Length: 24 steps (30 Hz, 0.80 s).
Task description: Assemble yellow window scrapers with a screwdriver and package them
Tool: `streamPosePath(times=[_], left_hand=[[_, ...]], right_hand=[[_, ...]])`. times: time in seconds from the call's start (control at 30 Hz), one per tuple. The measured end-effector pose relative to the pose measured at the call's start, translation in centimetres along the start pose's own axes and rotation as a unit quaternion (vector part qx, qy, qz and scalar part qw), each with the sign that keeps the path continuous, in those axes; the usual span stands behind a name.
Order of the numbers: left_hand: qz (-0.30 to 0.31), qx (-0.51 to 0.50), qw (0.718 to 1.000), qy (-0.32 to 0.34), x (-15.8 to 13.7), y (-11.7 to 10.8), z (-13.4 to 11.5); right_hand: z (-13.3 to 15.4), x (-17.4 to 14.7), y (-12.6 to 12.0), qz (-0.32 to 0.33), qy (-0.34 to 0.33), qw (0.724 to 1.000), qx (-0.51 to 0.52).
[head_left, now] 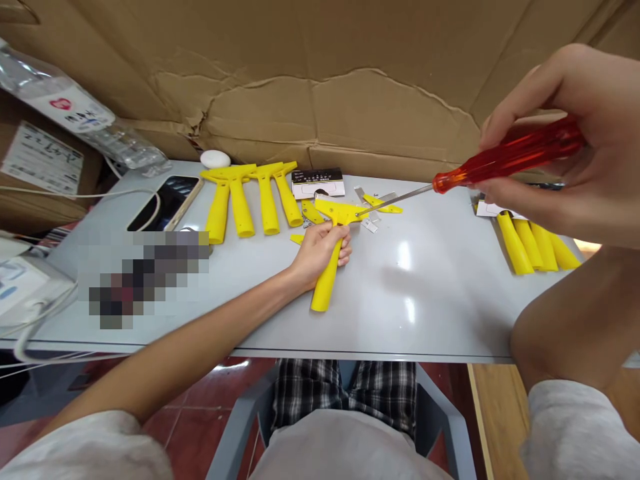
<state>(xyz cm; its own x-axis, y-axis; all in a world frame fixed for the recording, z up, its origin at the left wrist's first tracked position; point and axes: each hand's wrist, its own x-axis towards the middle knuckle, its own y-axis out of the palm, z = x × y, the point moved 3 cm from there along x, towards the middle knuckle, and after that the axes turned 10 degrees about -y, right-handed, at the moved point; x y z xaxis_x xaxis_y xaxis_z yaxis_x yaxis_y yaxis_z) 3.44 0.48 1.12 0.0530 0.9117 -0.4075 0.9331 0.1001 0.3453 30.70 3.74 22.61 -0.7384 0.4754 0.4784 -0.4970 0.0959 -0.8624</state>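
Observation:
My left hand point(323, 250) is wrapped round the neck of a yellow scraper point(326, 283), its wide head up and its hollow handle pointing down toward me. Red and clear-handled, a screwdriver point(510, 157) is gripped in my right hand point(575, 147). Its thin metal shaft slants down to the left, and the tip meets the right side of the scraper's head, at or close to a screw. Just behind lie loose yellow head plates point(383, 203), thin metal blades point(369, 225) and small screws, partly hidden by the scraper.
Several yellow scrapers point(243, 207) lie at the back left, beside a phone point(165, 200) and a white egg-shaped object point(215, 159). Black-and-white packaging cards point(319, 183) rest near the cardboard wall point(320, 113). More yellow handles point(515, 247) are at right. A plastic bottle point(85, 110) leans at left.

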Motion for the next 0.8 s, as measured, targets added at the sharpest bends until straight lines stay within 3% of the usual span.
streamPosePath(times=[0.33, 0.6, 0.67, 0.8], left_hand=[[-0.008, 0.003, 1.000, -0.008, 0.3, -0.3, 0.0], [0.008, 0.002, 1.000, -0.014, 0.1, 0.0, -0.2], [0.008, 0.001, 1.000, -0.014, 0.1, 0.0, -0.1], [0.007, 0.002, 1.000, -0.016, 0.0, 0.0, -0.1]], right_hand=[[1.3, 1.1, 0.4, -0.008, 0.021, 0.996, -0.086], [3.0, 1.0, 0.2, 0.041, -0.057, 0.997, -0.010], [2.6, 1.0, 0.4, 0.042, -0.043, 0.998, -0.008], [1.1, 0.7, 0.2, -0.002, 0.008, 0.995, -0.103]])
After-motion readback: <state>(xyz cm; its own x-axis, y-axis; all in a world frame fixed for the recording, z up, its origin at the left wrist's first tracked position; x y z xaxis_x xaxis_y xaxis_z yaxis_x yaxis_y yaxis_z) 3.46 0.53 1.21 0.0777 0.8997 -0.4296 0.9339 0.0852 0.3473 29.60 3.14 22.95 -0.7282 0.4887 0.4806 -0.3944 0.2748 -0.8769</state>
